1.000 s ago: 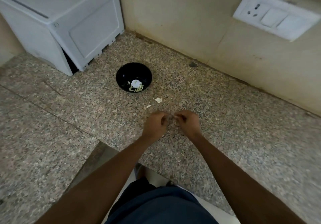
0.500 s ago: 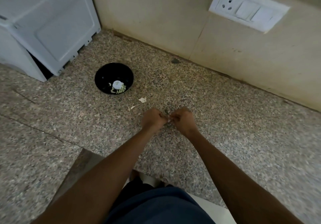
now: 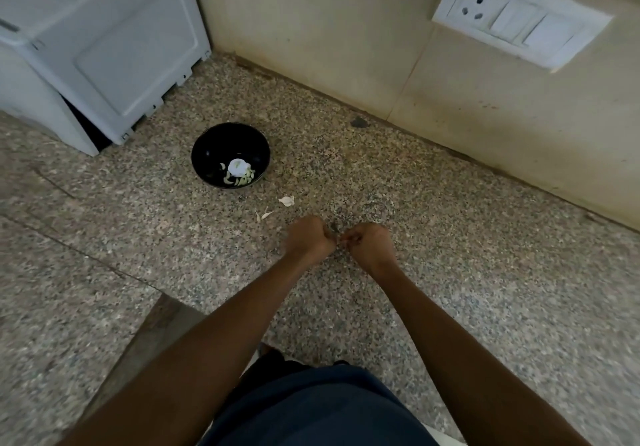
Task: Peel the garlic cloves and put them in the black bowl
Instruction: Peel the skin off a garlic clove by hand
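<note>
Grip: the left hand (image 3: 309,238) and right hand (image 3: 370,243) are curling into loose fists over the counter (image 3: 450,272), knuckles up, fingertips meeting in the narrow gap between them; something small is sitting there, too hidden to name, so whether they are pinching a clove cannot be told.
Hands: both are hovering nearer the person than the bowl (image 3: 231,155), and to its right.
Arms: two bare forearms are reaching forward from the bottom edge and converging at the hands.
Bowl: it is standing upright on the counter and holding a white garlic piece (image 3: 238,167) with several pale cloves (image 3: 242,179) lying just beside it at the bowl's near side.
Skins: one papery skin (image 3: 287,200) is lying on the counter just right of the bowl, toward the hands; two thinner scraps (image 3: 264,215) are lying near it, between bowl and left hand.
Appliance: a white appliance (image 3: 104,47) is standing behind the bowl, to its left, in the corner.
Wall: a beige wall (image 3: 346,47) is rising behind the bowl; a white socket plate (image 3: 519,20) is sitting on it far to the bowl's right.
</note>
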